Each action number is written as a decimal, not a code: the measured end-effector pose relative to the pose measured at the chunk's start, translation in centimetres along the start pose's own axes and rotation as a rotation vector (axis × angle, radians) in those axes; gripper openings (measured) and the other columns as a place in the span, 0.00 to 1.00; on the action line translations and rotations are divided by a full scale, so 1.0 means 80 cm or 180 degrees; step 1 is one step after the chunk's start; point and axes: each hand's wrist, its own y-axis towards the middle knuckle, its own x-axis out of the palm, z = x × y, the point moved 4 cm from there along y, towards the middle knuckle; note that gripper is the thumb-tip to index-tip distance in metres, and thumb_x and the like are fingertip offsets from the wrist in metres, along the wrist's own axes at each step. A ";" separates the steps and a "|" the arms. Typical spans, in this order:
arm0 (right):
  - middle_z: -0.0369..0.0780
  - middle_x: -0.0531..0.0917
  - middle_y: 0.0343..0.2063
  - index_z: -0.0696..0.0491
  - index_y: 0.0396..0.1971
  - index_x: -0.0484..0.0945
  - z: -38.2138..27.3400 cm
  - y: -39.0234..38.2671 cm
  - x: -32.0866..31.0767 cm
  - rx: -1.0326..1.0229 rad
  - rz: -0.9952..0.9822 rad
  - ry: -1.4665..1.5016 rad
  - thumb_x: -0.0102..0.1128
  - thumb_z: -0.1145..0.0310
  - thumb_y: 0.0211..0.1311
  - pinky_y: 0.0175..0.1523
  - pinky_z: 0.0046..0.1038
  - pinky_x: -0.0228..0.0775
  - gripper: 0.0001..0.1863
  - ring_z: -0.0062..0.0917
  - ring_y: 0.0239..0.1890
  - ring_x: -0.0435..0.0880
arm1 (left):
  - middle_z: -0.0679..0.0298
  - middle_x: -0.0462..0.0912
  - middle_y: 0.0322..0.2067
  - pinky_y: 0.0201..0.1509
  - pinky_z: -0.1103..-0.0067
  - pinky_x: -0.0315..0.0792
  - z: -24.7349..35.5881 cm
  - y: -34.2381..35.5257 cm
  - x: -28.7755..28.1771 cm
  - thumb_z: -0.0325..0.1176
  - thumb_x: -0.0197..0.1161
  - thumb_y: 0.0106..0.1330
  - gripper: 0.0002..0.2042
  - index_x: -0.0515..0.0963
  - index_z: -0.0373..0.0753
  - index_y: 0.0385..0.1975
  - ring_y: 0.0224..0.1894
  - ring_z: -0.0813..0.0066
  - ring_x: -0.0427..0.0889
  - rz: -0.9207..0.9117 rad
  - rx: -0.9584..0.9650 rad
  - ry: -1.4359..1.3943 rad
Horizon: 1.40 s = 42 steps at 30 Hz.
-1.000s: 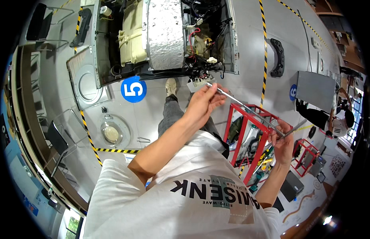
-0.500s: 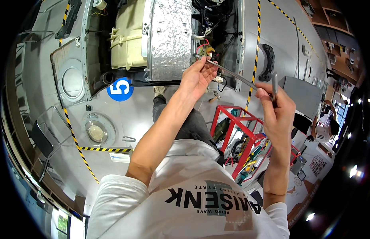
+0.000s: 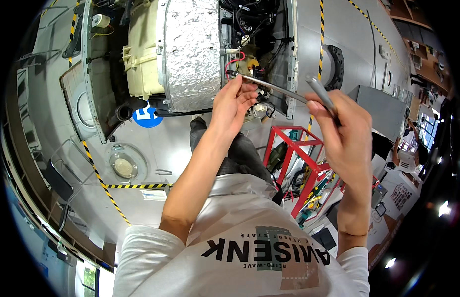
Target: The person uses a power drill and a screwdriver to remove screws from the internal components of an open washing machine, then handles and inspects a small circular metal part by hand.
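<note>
My left hand [image 3: 232,106] has its thumb and forefinger at the far end of a long steel wrench rod [image 3: 274,86], with its other fingers loosely curled. My right hand [image 3: 341,133] grips the near end, where a grey handle [image 3: 316,89] angles up from the fist. The rod's tip reaches among the wires just right of a foil-covered band [image 3: 188,64] inside an opened appliance, beside a red wire [image 3: 242,57]. A cream plastic housing [image 3: 141,59] lies left of the band. Whether the tip engages a fastener is too small to tell.
Below right of the appliance stands a red metal frame cart [image 3: 297,153] with tools. A round glass door [image 3: 123,168] lies on the floor, with a black chair [image 3: 62,178] at left. A grey panel [image 3: 381,111] is at right, near a person [image 3: 405,158] in white.
Both my hands have risen toward the appliance. The rod's tip has moved from below the appliance to among the wires, and the right-hand end of the rod is higher.
</note>
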 end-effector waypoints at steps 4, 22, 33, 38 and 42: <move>0.42 0.73 0.20 0.61 0.34 0.78 -0.004 -0.014 -0.029 0.0117 0.0058 0.0101 0.56 0.83 0.51 0.25 0.26 0.59 0.09 0.29 0.18 0.71 | 0.62 0.79 0.31 0.32 0.84 0.71 -0.012 -0.013 -0.013 0.35 0.53 0.71 0.17 0.64 0.32 0.55 0.26 0.80 0.76 0.0531 0.0766 0.1365; 0.44 0.78 0.27 0.59 0.35 0.75 0.014 -0.002 -0.007 -0.0441 -0.0122 0.0070 0.58 0.83 0.52 0.30 0.33 0.69 0.10 0.40 0.25 0.78 | 0.61 0.76 0.13 0.26 0.72 0.71 -0.037 0.009 -0.036 0.33 0.57 0.63 0.29 0.58 0.28 0.63 0.18 0.69 0.79 0.0709 0.0914 0.3633; 0.44 0.74 0.23 0.61 0.32 0.74 0.009 0.011 0.008 -0.0687 -0.0012 -0.0052 0.57 0.80 0.54 0.28 0.32 0.64 0.05 0.38 0.23 0.73 | 0.59 0.77 0.12 0.25 0.73 0.72 -0.015 0.014 -0.024 0.33 0.57 0.63 0.18 0.69 0.34 0.51 0.15 0.69 0.79 0.0315 0.0716 0.3572; 0.43 0.71 0.18 0.62 0.28 0.75 0.006 0.019 0.021 -0.0884 0.0300 0.0017 0.59 0.78 0.55 0.25 0.30 0.61 0.04 0.34 0.18 0.69 | 0.62 0.76 0.12 0.21 0.76 0.69 -0.009 0.012 -0.018 0.32 0.58 0.64 0.14 0.70 0.33 0.47 0.14 0.74 0.77 0.0316 0.0608 0.3583; 0.45 0.74 0.20 0.61 0.29 0.75 -0.013 0.036 0.022 -0.1632 0.0241 -0.0262 0.61 0.75 0.56 0.28 0.34 0.65 0.05 0.38 0.22 0.75 | 0.63 0.76 0.13 0.20 0.77 0.69 -0.011 0.012 -0.024 0.33 0.57 0.65 0.15 0.70 0.33 0.48 0.14 0.75 0.77 0.0148 0.0845 0.3678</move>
